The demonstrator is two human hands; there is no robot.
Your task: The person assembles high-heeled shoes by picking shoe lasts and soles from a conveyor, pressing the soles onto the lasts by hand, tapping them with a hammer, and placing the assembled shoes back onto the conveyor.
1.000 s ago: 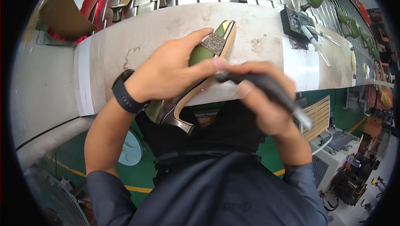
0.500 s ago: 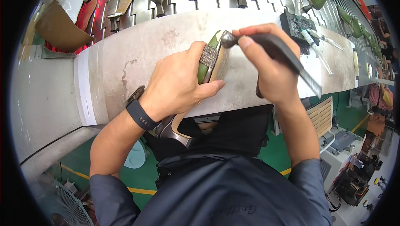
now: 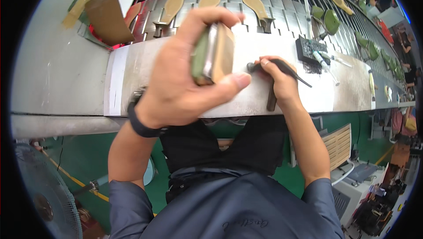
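My left hand [image 3: 165, 76] is closed around a green shoe [image 3: 224, 56], raised above the bench. Its tan sole faces right and a silvery edge runs beside the green upper; motion blurs it, and my palm hides the rest. Lower and to the right, my right hand [image 3: 285, 85] grips a hammer [image 3: 271, 100] close to its head. The round metal face points left, a long flat tail sticks out to the right, and the dark handle hangs down near the front of the pale work board [image 3: 246, 102].
Beyond the board, a slatted metal conveyor [image 3: 194, 23] carries several shoe parts with tan soles. A black block [image 3: 308, 49] and syringes [image 3: 326, 65] lie right of my right hand. A brown sheet [image 3: 108, 16] stands at the left. A fan [image 3: 48, 195] is at the lower left.
My left hand has lifted the shoe up off the board. The hammer, earlier against the shoe's sole edge, has moved down and away from it. The head view has shifted.
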